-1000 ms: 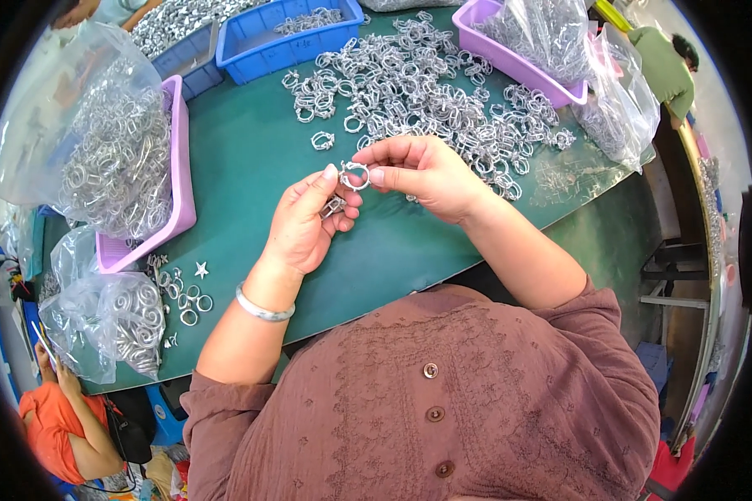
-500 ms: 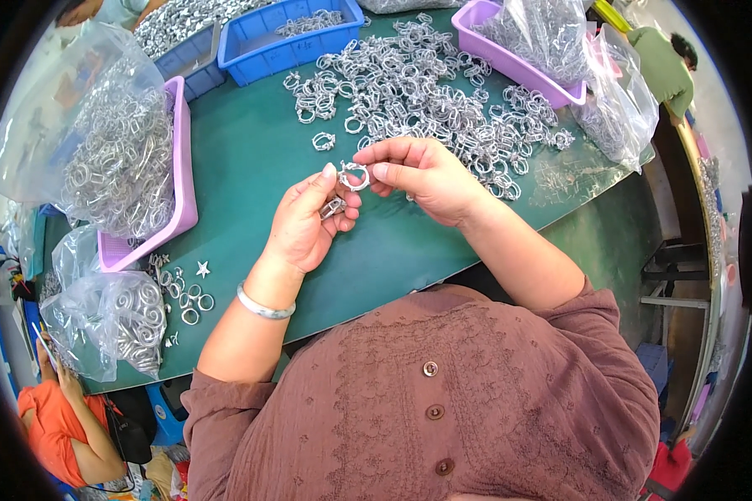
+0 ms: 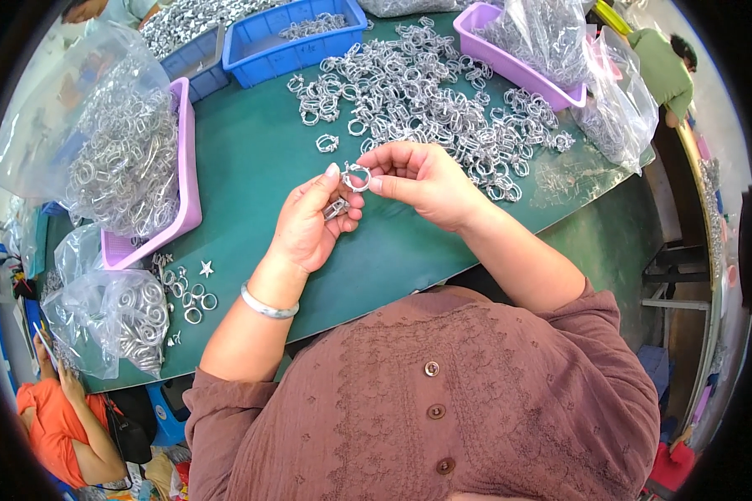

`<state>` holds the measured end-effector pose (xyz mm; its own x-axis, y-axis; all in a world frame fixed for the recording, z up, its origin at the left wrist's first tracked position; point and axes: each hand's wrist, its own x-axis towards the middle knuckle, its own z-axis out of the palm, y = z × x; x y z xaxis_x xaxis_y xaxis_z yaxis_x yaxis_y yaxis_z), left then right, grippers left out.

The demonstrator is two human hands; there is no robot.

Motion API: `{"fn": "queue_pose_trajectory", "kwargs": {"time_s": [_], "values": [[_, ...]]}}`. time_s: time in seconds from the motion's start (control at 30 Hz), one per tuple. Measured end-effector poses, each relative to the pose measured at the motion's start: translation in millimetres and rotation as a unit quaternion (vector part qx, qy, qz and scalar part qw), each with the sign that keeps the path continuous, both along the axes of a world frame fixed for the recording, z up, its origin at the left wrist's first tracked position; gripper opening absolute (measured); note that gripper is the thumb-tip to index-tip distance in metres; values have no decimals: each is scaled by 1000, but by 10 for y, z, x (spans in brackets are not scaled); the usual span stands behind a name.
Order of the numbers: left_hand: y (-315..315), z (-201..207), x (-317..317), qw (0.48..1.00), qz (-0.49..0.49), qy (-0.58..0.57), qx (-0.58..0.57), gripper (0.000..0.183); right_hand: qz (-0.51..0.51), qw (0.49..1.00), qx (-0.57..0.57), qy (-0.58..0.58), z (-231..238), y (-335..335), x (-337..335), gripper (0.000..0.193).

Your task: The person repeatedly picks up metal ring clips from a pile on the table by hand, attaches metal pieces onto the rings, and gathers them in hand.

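Silvery metal, a small ring clamp [image 3: 357,176], sits pinched between our two hands above the green table [image 3: 251,159]. Our left hand [image 3: 313,224] presses its fingertips against the clamp's left side, with another small metal piece [image 3: 337,209] tucked between thumb and fingers lower down. Our right hand [image 3: 418,179] nips the clamp's right edge between thumb and forefinger, its other fingers curled over. We wear a bangle [image 3: 267,306] on the left wrist. Just beyond our hands lies a loose heap of clamps [image 3: 426,92], and one stray clamp [image 3: 327,143] sits apart from it on the table. To the left, a purple tray [image 3: 188,167] holds a clear bag of clamps [image 3: 117,142]; a second bag [image 3: 113,317] lies nearer us. Blue bins [image 3: 276,54] stand at the far edge, and a second purple tray [image 3: 510,58] at the right.
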<state>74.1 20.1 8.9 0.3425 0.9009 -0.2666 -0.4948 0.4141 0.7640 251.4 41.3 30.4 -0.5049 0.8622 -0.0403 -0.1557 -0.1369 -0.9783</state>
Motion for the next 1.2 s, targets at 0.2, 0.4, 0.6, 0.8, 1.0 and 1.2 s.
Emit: {"fn": "queue_pose_trajectory", "kwargs": {"time_s": [0.2,0.4,0.6,0.8,1.0,1.2], "values": [[3,-4,-8,1000,-4,-2,-1,32,-10,1000,19,2,23,-19,-13,24],[5,2,-8,1000,-10,-6,9,32,-13,999,38,-15,45,-29,-12,23],[-9,20,4,1000,-15,4,18,32,-18,997,64,-48,52,-31,8,23],[-4,1,5,1000,-15,7,19,30,1,997,63,-55,58,-24,17,24],[7,-24,-5,1000,4,17,19,27,-28,986,140,-86,43,-26,3,23],[-3,-25,16,998,7,29,59,24,-65,911,363,-182,49,-47,10,29]]}}
